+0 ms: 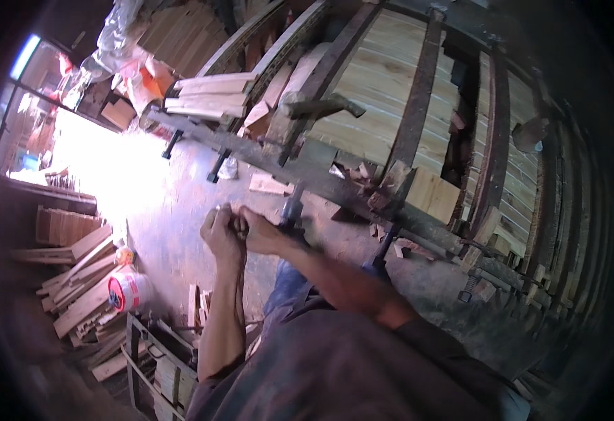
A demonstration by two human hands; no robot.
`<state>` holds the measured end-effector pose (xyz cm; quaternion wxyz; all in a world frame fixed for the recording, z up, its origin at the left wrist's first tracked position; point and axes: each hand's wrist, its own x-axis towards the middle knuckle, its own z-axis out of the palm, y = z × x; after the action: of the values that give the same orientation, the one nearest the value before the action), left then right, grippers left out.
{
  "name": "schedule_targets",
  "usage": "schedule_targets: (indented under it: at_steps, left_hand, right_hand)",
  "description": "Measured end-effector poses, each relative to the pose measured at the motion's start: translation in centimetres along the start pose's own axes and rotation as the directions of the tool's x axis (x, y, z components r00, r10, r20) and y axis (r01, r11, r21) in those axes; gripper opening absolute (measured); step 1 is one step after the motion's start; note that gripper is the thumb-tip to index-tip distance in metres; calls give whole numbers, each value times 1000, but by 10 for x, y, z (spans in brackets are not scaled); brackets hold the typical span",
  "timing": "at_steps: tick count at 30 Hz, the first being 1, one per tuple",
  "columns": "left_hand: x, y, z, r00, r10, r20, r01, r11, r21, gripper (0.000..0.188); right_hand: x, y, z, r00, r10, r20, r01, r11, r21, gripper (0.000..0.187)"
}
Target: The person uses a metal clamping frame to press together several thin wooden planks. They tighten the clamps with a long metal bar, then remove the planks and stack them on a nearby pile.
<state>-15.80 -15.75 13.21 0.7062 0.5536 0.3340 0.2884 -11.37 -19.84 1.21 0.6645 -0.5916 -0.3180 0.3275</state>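
My left hand (pixel 220 230) and my right hand (pixel 256 232) are close together in front of my body, over the floor. Both have curled fingers, with the fingertips meeting between them. Whatever they may hold is hidden or too small to make out. Just beyond them runs a long metal rail (pixel 251 146) with dark bolts hanging from it. Past that rail lie pale wood panels (pixel 370 91) made of joined strips, crossed by dark metal bars (pixel 419 98). A dark mallet-shaped piece (pixel 324 107) rests across one bar.
Stacked wood strips (pixel 208 91) lie at the back left. A white and red bucket (pixel 130 291) stands beside a heap of loose boards (pixel 86 309) on the left. A metal-framed cart (pixel 170 379) is near my left elbow. Bright light fills the doorway (pixel 89 154).
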Motion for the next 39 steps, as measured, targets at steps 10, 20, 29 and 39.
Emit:
schedule_targets:
  at_steps: [10,20,29,39]
  left_hand:
    - [35,2,-25,992,-98,-76,84,982,-172,30]
    - [111,-10,-109,925,-371,82,380,896,-230,32]
    - [184,-123,-174,724,-679,-121,494,634,-595,29]
    - [227,-226,-194,616,-767,-180,515,565,-645,49]
  right_hand:
    - [-47,47,-40,785,478,-394,-244,823,514,32]
    - [-76,131,1,499,814,-296,-413,524,745,46]
    - [-26,101,-51,394,730,-559,-834,540,117,51]
    - [6,65,-31,238,627,-742,-947,318,-35,78]
